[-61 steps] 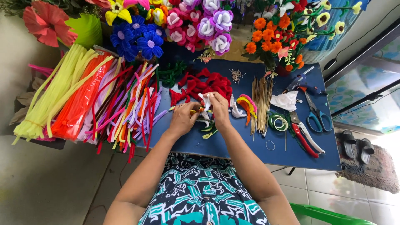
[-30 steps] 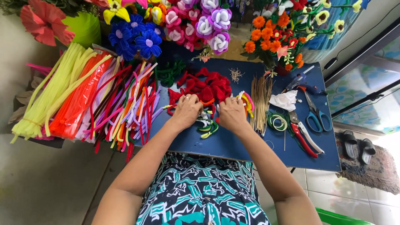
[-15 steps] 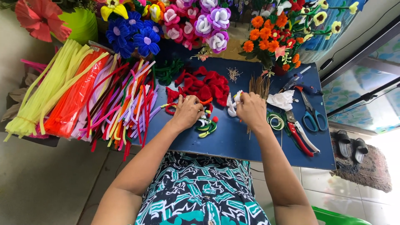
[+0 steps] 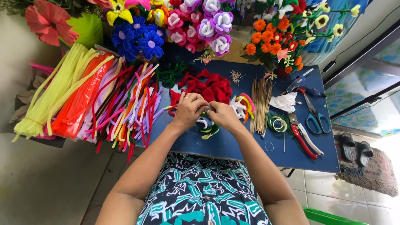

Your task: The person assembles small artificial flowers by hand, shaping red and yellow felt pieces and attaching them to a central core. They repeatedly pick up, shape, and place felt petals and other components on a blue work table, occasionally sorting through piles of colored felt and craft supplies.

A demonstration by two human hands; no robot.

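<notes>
Head camera view, looking down: both hands have come back together at the middle of the blue tabletop (image 4: 200, 143). Half a second earlier the right hand (image 4: 225, 116) reached toward the bundle of thin wooden sticks (image 4: 260, 104); now it meets the left hand (image 4: 188, 109), fingertips of both pinched on a small fuzzy chenille piece (image 4: 205, 111) between them, mostly hidden. Green and white curled stems (image 4: 209, 128) lie just nearer. Red chenille petals (image 4: 210, 86) sit just beyond. Long bright chenille stems (image 4: 96, 100) lie far left; red-handled pliers (image 4: 301, 136) and blue scissors (image 4: 314, 114) right.
</notes>
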